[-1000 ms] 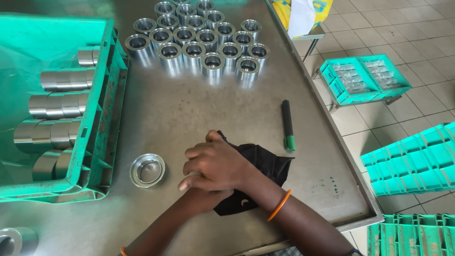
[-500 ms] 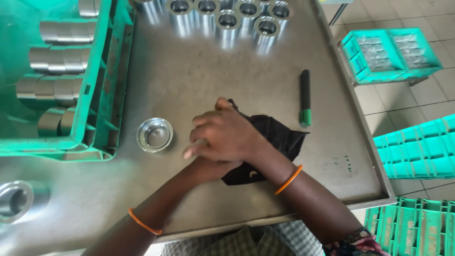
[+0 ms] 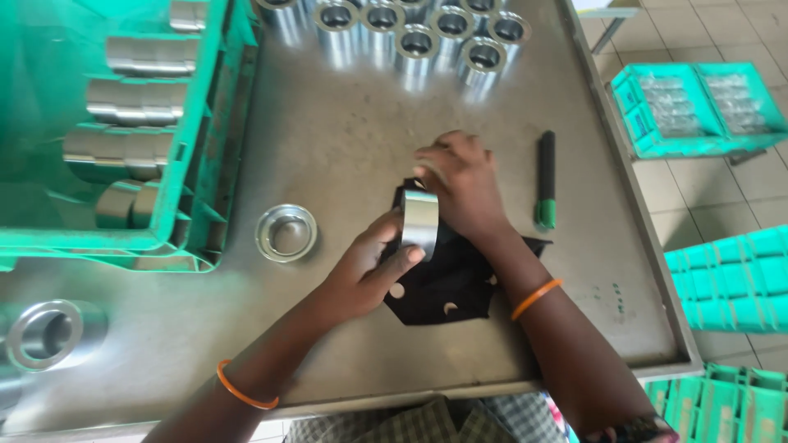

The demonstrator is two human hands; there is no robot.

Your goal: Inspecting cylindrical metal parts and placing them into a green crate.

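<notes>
On a steel bench (image 3: 345,156) seen from above, a person's two bare hands meet near the middle around a short shiny metal sleeve (image 3: 420,223). Their left hand (image 3: 365,275) comes in from the lower left, its thumb and fingers closed on the sleeve's lower edge. Their right hand (image 3: 460,184) reaches over from the right, fingers curled across the sleeve's top and far side. The sleeve stands upright between both hands, lifted just above a black cloth (image 3: 447,283) that lies flat on the bench beneath them and shows a few small holes. Each wrist wears a thin orange bangle.

Just left of the hands, a shallow round metal cap (image 3: 286,233) sits open side up on the bench. To the right of the hands, a dark marker with a green cap (image 3: 546,180) lies lengthwise, apart from the cloth. Along the far edge, a cluster of upright metal sleeves (image 3: 419,33) stands packed together. At the left, a green plastic crate (image 3: 217,139) holds more metal sleeves lying on their sides in rows. One larger metal ring (image 3: 49,332) rests near the bench's lower left corner. Beyond the bench's right edge, more green crates (image 3: 698,107) sit on a tiled floor.
</notes>
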